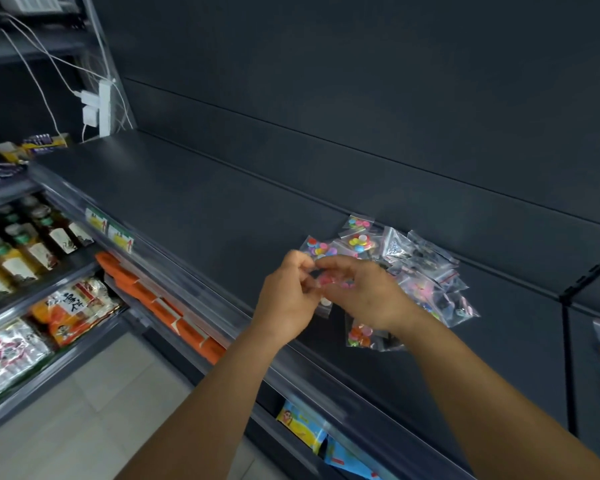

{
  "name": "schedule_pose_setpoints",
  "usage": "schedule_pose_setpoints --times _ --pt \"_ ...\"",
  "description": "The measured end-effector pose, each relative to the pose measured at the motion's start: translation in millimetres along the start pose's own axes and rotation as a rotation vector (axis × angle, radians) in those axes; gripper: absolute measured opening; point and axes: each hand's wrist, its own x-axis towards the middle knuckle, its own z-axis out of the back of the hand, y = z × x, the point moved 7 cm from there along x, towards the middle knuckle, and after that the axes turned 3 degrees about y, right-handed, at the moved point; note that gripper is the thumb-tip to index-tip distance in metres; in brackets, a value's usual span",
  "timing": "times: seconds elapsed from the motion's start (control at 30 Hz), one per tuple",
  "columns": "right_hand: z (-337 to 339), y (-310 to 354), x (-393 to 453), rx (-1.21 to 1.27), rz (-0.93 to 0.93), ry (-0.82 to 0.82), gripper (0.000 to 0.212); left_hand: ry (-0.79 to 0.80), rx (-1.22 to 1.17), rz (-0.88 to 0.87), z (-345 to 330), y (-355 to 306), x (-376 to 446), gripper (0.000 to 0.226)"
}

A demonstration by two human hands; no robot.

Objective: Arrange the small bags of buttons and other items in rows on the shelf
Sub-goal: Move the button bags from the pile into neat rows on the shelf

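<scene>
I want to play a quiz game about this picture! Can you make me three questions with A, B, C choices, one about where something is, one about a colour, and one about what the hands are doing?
1. Where is the pile of small bags?
A. On the floor
B. On the dark shelf, towards its right end
C. Next to the bottles on the left

2. What colour are the flat packs on the shelf just below?
A. Orange
B. Purple
C. White

3. What are the hands doing?
A. Hanging loose and holding nothing
B. Pressing flat on the shelf
C. Both pinching one small bag together

Answers:
1. B, the heap lies on the dark shelf, right of its bare stretch.
2. A, they form an orange row under the shelf edge.
3. C, the left hand and right hand meet, fingers curled on a bag of buttons.
</scene>
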Motion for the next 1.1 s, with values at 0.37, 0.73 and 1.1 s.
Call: schedule_pose_setpoints --times 0.37,0.73,1.1 --pt "21 -9 -9 0.6 -0.106 -0.248 0.012 0.007 -0.623 0.212 -7 -5 1 0.004" --pt "25 -5 -18 0.629 -0.113 -0.28 0.009 0.015 -0.819 0.232 -11 -14 2 0.006" --pt "39 -3 -27 0.292 -0.134 -0.361 0.019 -0.027 -0.771 0.202 -5 -16 -1 0.006"
